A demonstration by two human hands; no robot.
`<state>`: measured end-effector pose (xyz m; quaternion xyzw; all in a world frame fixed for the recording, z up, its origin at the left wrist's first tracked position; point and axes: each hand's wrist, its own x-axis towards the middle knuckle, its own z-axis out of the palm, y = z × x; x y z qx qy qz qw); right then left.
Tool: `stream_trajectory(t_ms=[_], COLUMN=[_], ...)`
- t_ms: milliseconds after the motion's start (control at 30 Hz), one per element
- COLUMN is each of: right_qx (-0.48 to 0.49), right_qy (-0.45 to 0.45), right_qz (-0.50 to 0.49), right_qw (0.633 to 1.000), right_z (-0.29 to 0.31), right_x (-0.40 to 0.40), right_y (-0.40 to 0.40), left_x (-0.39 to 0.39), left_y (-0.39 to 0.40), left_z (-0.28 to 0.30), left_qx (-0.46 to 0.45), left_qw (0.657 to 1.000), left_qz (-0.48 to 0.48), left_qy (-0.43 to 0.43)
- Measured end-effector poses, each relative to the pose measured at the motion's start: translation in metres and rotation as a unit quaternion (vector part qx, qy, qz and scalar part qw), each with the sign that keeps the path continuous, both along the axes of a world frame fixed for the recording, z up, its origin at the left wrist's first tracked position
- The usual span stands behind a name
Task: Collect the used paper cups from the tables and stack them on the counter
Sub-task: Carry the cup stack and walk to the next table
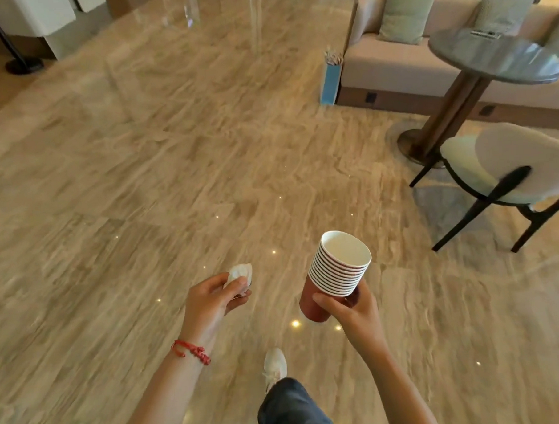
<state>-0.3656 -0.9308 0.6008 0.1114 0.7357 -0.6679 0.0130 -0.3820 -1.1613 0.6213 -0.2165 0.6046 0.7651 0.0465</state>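
Note:
My right hand (348, 308) grips a stack of several nested red paper cups (338, 270) with white insides, tilted a little to the right, low in the middle of the view. My left hand (211, 299) pinches a crumpled white tissue (241, 272) between thumb and fingers, to the left of the cups. Both hands are out in front of me over the marble floor. No counter is in view.
A round grey table (495, 55) on a brown pedestal stands at the upper right, with a cream chair (510, 166) in front of it and a beige sofa (393, 62) behind. A blue bag (330, 81) leans by the sofa. A black stanchion base (23, 66) stands at the upper left.

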Motion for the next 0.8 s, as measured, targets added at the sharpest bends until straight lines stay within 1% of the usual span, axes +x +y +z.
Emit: stream_trajectory(t_ms=[100,233,433,633,800], right_qx=[-0.007,-0.013,-0.015,-0.011,-0.017], right_qy=[0.006,0.012,0.008,0.014,0.016], right_qz=[-0.013,0.002,-0.003,-0.005,-0.015], right_qw=[1.0,1.0,1.0,1.0,1.0], right_z=[0.012,0.026,0.021,0.02,0.039], right_x=[-0.077,-0.17,-0.311,-0.472,-0.605], right_y=[0.004,0.007,0.006,0.003,0.01], left_x=[-0.076,-0.168,-0.301,-0.466,-0.608], left_y=[0.006,0.005,0.009,0.007,0.008], left_z=[0.009,0.021,0.012,0.002,0.015], left_qx=[0.007,0.014,0.015,0.011,0.002], left_qw=[1.0,0.999,0.999,1.0,1.0], left_qz=[0.011,0.034,0.029,0.023,0.005], left_qy=[-0.001,0.004,-0.009,-0.009,-0.004])
